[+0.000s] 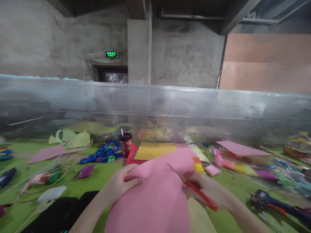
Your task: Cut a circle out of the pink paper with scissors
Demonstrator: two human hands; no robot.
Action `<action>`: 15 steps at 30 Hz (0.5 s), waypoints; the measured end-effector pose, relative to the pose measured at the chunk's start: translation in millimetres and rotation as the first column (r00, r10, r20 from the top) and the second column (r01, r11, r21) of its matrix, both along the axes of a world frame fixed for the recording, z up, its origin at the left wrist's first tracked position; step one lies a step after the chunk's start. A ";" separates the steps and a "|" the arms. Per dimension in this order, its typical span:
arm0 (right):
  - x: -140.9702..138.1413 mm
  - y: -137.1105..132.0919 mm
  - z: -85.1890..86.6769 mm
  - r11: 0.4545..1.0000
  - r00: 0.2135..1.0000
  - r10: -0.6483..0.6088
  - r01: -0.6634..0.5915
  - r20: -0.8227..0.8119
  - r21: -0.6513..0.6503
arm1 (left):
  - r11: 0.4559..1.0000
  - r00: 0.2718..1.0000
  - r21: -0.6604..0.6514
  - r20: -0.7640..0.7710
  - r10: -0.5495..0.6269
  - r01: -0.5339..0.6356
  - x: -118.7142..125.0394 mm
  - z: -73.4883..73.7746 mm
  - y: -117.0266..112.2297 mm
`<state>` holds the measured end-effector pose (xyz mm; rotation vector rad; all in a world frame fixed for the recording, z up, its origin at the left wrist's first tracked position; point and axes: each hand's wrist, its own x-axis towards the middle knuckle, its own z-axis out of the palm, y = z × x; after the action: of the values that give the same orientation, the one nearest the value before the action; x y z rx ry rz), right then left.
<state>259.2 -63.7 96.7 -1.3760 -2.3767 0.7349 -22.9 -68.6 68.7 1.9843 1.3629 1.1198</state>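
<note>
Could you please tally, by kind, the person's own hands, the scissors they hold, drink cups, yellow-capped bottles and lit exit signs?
Left hand, right hand: 2
Held scissors: 1
Drink cup: 1
Yellow-capped bottle: 1
Lit exit sign: 1
Total: 6

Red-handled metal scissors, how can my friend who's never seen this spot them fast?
Start at the silver perforated metal barrier, then drop to the green tabletop in front. Find the large pink paper sheet there; at its right side, the bare right hand grips the red-handled scissors. Unlike the plain pink sheet, they have a slim pointed blade and a bright red handle.
</note>
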 end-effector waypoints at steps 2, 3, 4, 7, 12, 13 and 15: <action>-1.0 -0.7 -0.1 1.000 1.000 0.005 -0.005 -0.009 0.000 | 1.000 1.000 0.001 0.010 0.000 0.000 0.3 -1.1 0.0; -1.1 -0.7 0.2 1.000 1.000 0.013 -0.013 -0.010 0.011 | 1.000 1.000 0.002 0.009 0.002 -0.002 0.3 -1.5 -0.2; -0.9 -0.4 0.6 0.999 1.000 0.023 -0.023 -0.006 0.027 | 1.000 1.000 0.003 0.007 0.004 -0.004 0.1 -1.6 -0.4; 0.9 1.7 1.9 0.995 0.998 0.047 -0.050 0.035 0.084 | 1.000 1.000 -0.007 0.002 0.006 -0.006 -0.6 -0.3 -1.8; 2.4 2.6 1.6 0.994 0.998 0.052 -0.055 0.025 0.093 | 1.000 1.000 -0.010 0.003 -0.020 0.020 0.8 4.6 -4.4; 1.9 1.8 1.3 0.997 0.999 0.043 -0.044 0.017 0.062 | 1.000 1.000 -0.011 0.002 -0.026 0.026 1.2 4.9 -4.7; 0.8 -0.3 0.7 1.000 1.000 0.025 -0.025 0.010 -0.004 | 0.999 0.999 -0.012 0.008 -0.032 0.032 2.0 4.4 -4.9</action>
<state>260.0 -64.0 97.5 -1.3571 -2.4059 0.7413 -20.9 -73.6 73.0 1.9840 1.3265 1.1007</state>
